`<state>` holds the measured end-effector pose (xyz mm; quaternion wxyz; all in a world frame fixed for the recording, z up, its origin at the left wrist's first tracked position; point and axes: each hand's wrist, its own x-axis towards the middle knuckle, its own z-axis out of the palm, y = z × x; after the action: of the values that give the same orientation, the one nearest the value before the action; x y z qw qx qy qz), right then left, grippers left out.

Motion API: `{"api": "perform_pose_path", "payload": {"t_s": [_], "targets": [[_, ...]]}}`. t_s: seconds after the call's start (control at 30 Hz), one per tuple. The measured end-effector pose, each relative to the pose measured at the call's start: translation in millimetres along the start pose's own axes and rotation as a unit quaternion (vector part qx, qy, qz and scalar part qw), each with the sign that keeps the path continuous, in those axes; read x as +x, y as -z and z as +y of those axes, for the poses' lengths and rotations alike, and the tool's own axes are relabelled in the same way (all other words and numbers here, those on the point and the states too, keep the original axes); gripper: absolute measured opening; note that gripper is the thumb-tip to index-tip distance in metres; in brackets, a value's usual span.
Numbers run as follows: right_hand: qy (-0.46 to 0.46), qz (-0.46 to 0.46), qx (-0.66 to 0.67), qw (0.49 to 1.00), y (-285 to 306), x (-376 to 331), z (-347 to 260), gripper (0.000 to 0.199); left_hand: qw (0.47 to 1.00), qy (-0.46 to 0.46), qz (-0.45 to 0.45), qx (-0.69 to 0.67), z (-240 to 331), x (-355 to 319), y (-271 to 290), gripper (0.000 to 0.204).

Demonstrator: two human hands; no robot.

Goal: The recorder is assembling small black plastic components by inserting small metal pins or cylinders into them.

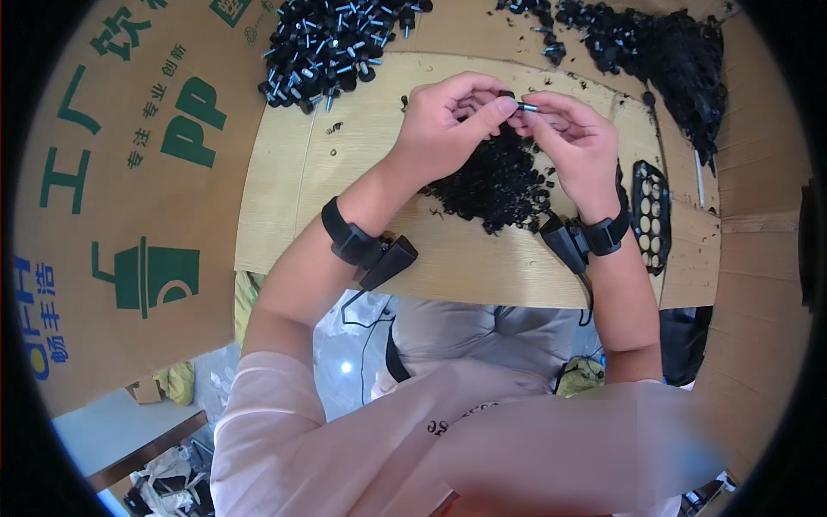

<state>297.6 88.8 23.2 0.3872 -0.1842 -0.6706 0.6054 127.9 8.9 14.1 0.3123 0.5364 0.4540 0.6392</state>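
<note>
A: Head view, looking straight down. Both hands meet above the middle of the board. The left hand (448,116) pinches a small black knob with a metal stud (519,105), thumb and forefinger shut on it.

B: And the right hand (573,142)?

A: Fingertips closed on the stud end of that same piece, so both hands clamp one part between them, probably to steady it while they work on it.

B: What lies below?

A: A heap of black scraps (495,185) directly under the hands. Beyond the left hand, a pile of studded knobs (332,43); beyond the right, a darker black pile (672,60). A black perforated tray (650,215) sits just outside the right wrist.

B: Surface?

A: A pale wooden board (284,198), with printed cardboard (129,198) walling it in on the left. Both wrists wear black bands.
</note>
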Motion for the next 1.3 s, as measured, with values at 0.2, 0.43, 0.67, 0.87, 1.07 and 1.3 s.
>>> {"api": "perform_pose_path", "payload": {"t_s": [0.2,0.43,0.67,0.87,1.07,1.3], "targets": [[-0.037,-0.013,-0.050,0.998,-9,-5,18,0.022,0.986,0.065,-0.007,0.155,-22,-2,16,0.038],[-0.046,0.019,-0.091,0.995,-8,-8,22,0.020,0.983,0.007,-0.036,0.181,-24,-4,18,0.029],[-0.055,0.045,-0.040,0.997,-7,-4,26,0.023,0.990,-0.078,-0.034,0.114,-33,-6,15,0.029],[-0.032,0.030,-0.031,0.999,-6,-4,24,0.023,0.992,-0.060,-0.024,0.106,-36,-6,15,0.029],[-0.033,0.023,-0.033,0.999,-3,-5,28,0.021,0.991,-0.072,-0.037,0.111,-35,-5,14,0.031],[-0.028,0.047,-0.081,0.995,0,-6,29,0.018,0.978,-0.144,-0.083,0.128,-38,-2,13,0.033]]}}
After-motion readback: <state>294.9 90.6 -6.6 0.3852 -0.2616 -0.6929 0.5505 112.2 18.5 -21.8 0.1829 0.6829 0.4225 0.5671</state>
